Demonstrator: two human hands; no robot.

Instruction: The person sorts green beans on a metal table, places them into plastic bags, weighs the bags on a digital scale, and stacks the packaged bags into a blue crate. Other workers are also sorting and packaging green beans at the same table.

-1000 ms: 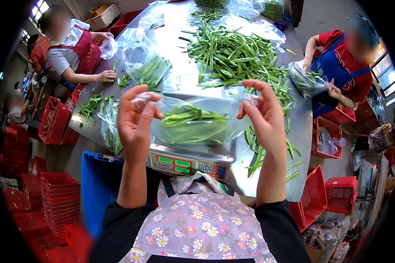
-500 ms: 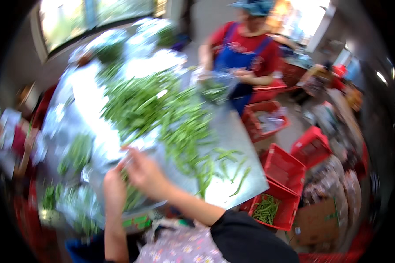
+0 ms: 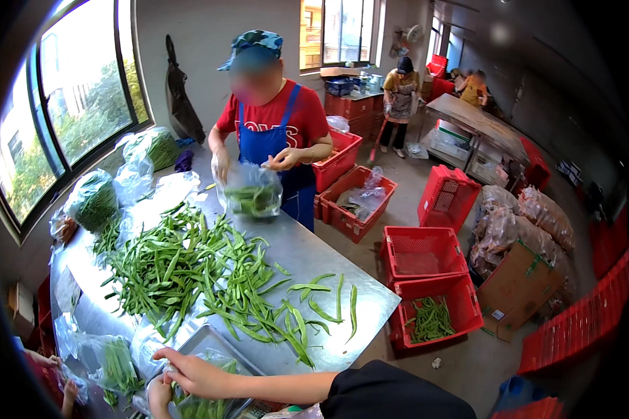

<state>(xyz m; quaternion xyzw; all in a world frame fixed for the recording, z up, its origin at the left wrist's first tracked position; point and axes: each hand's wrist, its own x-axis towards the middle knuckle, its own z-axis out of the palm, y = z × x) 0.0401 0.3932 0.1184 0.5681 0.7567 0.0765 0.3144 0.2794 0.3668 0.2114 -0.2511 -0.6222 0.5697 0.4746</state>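
Observation:
At the near edge of the metal table (image 3: pixel 342 262), my right hand (image 3: pixel 199 377) and my left hand (image 3: pixel 159 397) are close together, both closed at the gathered top of a clear plastic bag (image 3: pixel 206 406) with green beans in it. The bag sits in a shallow tray (image 3: pixel 248 366), partly hidden by my right forearm. My left hand's fingers are partly covered by the right. Beyond my hands lies a large loose heap of flat green beans (image 3: pixel 168 262), with single pods scattered toward the right corner.
Across the table a co-worker in a blue apron (image 3: pixel 265 136) holds a bag of beans (image 3: pixel 251 192). Filled bags (image 3: pixel 94 199) stand by the window; another bag (image 3: pixel 115 363) lies left of my hands. Red crates (image 3: pixel 426 251) stand on the floor at right, one containing beans (image 3: pixel 430 320).
The view has swung upward and leftward and become sharp, so my hands appear lower. They stay together at the bag. The co-worker's bag now hangs just above the table's far edge.

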